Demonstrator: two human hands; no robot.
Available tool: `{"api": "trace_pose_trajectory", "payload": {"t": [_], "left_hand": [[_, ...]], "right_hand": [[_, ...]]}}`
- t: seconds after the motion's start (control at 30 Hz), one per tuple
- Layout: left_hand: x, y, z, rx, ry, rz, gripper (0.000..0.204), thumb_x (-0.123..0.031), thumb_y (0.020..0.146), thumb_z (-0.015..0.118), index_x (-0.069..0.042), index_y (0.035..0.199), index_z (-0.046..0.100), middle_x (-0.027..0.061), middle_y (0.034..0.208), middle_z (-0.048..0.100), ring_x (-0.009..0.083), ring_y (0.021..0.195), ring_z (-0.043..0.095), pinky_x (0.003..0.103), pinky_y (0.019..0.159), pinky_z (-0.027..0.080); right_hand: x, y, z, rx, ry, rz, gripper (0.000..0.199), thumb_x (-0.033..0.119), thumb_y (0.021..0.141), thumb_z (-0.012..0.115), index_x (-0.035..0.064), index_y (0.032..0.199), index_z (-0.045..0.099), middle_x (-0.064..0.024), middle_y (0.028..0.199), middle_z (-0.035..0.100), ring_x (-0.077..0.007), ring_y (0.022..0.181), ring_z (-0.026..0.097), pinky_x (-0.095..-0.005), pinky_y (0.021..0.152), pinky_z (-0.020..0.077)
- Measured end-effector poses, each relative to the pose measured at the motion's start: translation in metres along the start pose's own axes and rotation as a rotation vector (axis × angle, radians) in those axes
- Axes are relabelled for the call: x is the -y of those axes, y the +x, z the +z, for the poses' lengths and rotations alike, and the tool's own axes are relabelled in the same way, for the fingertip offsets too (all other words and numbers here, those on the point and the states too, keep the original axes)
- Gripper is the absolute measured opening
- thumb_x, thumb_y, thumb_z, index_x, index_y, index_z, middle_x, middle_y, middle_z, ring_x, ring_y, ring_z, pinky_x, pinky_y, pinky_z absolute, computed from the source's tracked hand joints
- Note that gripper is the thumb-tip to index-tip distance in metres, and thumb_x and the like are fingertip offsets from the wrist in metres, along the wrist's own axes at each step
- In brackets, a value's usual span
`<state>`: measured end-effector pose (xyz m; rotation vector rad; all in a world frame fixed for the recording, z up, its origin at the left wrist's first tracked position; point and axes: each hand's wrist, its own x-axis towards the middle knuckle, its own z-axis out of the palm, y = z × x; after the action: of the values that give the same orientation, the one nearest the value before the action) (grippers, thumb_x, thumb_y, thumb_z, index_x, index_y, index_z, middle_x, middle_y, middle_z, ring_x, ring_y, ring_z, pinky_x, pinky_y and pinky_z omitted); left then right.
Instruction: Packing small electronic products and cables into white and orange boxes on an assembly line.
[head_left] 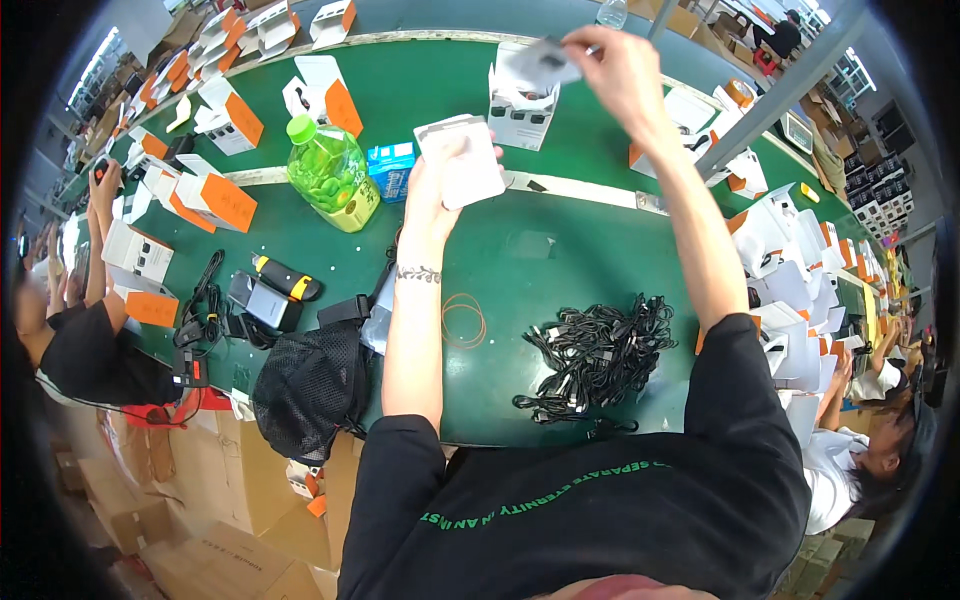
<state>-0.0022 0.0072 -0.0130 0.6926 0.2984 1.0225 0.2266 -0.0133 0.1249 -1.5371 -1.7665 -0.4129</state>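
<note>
Here the left hand [440,185] is gripping a flat white plastic tray [462,160] upright, while the right hand [610,65] is pinching a small grey pouch [545,62] above the green table's [560,260] far edge, seemingly ready to load it.

Green bench [560,250]: black cable pile [598,355], green bottle [332,175], orange-white boxes [215,198], mesh bag [312,385]

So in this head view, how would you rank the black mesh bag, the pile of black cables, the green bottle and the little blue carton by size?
As they look, largest first:
1. Pile of black cables and black mesh bag: close in spread, too alike to rank.
2. Green bottle.
3. Blue carton, clearly smallest.
The bottle and carton lie farther from the camera, so fisheye distance shrinks them somewhat.
</note>
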Motion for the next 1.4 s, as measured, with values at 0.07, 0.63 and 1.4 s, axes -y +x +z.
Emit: {"api": "trace_pose_trajectory", "payload": {"t": [0.07,0.63,1.4], "left_hand": [[0.003,0.005,-0.004,-0.039,-0.012,-0.007,0.041,-0.014,0.094,0.055,0.005,0.130,0.049,0.0207,0.119,0.064,0.0324,0.103,0.067,0.044,0.084,0.059],[0.017,0.022,0.005,-0.034,0.016,-0.050,0.043,-0.017,0.096,0.054,0.005,0.133,0.046,0.0222,0.124,0.061,0.0360,0.111,0.063,0.049,0.094,0.055],[0.016,0.006,-0.016,-0.022,0.293,-0.026,0.044,-0.016,0.095,0.055,0.007,0.132,0.047,0.0220,0.124,0.062,0.0361,0.109,0.065,0.045,0.089,0.058]], "right_hand": [[-0.023,0.015,0.005,-0.098,-0.137,-0.040,0.015,0.020,0.084,0.065,0.0129,0.094,0.074,-0.0079,0.087,0.072,-0.0303,0.079,0.069,-0.0398,0.070,0.0557],[-0.061,0.030,0.050,0.157,-0.671,-0.164,0.014,0.011,0.079,0.060,0.0055,0.073,0.070,-0.0195,0.075,0.069,-0.0336,0.074,0.071,-0.0455,0.064,0.0562],[0.032,-0.115,-0.012,0.668,-0.220,-0.382,0.016,0.015,0.080,0.068,0.0042,0.092,0.067,-0.0126,0.083,0.064,-0.0316,0.078,0.066,-0.0437,0.072,0.0540]]}}
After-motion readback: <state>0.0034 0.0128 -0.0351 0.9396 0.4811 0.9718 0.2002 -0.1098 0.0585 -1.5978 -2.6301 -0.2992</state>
